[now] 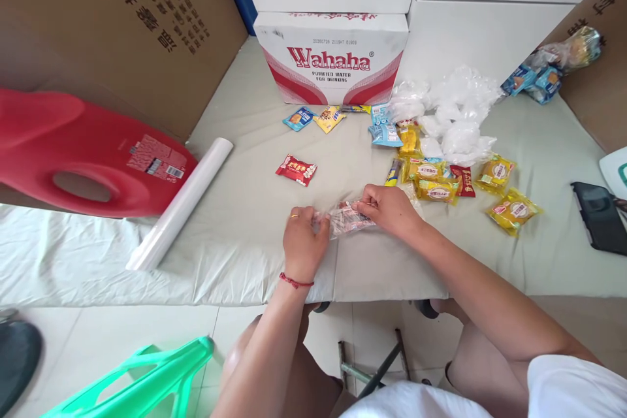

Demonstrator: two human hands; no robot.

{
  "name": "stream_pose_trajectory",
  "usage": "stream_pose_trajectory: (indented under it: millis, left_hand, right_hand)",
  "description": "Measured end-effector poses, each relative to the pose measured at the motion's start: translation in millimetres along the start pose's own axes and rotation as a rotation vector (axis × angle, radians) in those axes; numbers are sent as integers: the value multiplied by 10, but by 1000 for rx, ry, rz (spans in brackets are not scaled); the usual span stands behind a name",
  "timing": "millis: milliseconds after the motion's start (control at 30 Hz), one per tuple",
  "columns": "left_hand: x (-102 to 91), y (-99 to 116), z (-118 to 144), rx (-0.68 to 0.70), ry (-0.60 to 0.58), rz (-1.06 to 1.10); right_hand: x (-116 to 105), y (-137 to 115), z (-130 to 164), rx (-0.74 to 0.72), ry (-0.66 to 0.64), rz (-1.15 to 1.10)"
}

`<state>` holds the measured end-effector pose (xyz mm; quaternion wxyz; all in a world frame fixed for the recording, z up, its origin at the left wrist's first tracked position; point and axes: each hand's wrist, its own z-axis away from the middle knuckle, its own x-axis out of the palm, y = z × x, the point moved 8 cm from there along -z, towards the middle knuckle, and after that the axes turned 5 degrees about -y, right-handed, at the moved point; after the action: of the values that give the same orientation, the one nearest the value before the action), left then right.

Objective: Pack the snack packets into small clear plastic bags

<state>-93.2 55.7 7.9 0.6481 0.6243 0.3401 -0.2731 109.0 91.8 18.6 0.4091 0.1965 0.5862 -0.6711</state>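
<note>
Near the front edge of the cloth-covered surface, both hands grip a clear plastic bag (pixel 337 227) with reddish-brown printed packets inside. My left hand (pixel 304 245), with a ring and a red cord bracelet, pinches the bag's left end. My right hand (pixel 392 209) pinches its upper right part, thumb against fingers. What exactly the packets are I cannot make out. Just beyond my left hand lies a red snack packet (pixel 296 170). Right of my right hand are several yellow-wrapped snacks (pixel 437 191), a dark red packet (pixel 463 181) and crumpled clear plastic bags (pixel 463 121).
A white and red Wahaha water carton (pixel 337 65) stands at the back, with blue (pixel 298 119) and yellow packets (pixel 330 119) before it. A white plastic roll (pixel 181 206) and red jug (pixel 88 157) are left; a black phone (pixel 600 217) lies right. Below is a green stool (pixel 142 382).
</note>
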Motion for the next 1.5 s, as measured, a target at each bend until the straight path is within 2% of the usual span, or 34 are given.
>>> stream_pose_trajectory:
  millis: [133, 233, 300, 400, 533, 600, 667, 733, 867, 933, 1033, 1100, 1200, 1300, 1400, 1500]
  left_hand:
    - [-41, 143, -41, -130, -28, 299]
    - [175, 373, -59, -129, -201, 589]
    - [308, 505, -73, -70, -278, 678]
    - [406, 531, -108, -4, -265, 654]
    - [455, 477, -119, 51, -234, 500]
    - [455, 470, -101, 48, -212, 452]
    - [456, 472, -74, 16, -191, 402]
    - [456, 498, -50, -2, -165, 342]
    - [489, 582, -31, 40, -153, 213]
    - [514, 571, -38, 25, -167, 183]
    - [520, 525, -62, -36, -176, 206]
    - [533, 515, -77, -76, -206, 198]
    - [567, 539, -86, -115, -274, 136]
    - [590, 593, -82, -108, -311, 116]
    - [608, 675, -76, -41, -323, 136]
    - [638, 753, -66, 26, -349, 162]
  right_hand:
    - [10, -25, -8, 3, -5, -12]
    - [26, -41, -24, -1, -9, -23]
    - [27, -22, -42, -1, -16, -48]
    - [22, 48, -82, -23, -74, -145]
    - [24, 142, -120, -83, -250, -325]
    - [31, 163, -120, -103, -339, -439]
    - [13, 182, -127, -107, -363, -517]
    - [-83, 215, -151, -112, -258, -466]
    - [-500, 231, -83, -179, 135, -150]
    - [-653, 204, 7, -267, 180, -71]
    - [-730, 162, 117, -447, 38, 62]
    - [-757, 193, 115, -484, -48, 188]
    - [-785, 209, -26, -493, -151, 274]
    - [-783, 117, -255, -552, -203, 250]
    - [-652, 54, -486, -614, -289, 257]
    - [-450, 119, -646, -610, -422, 354]
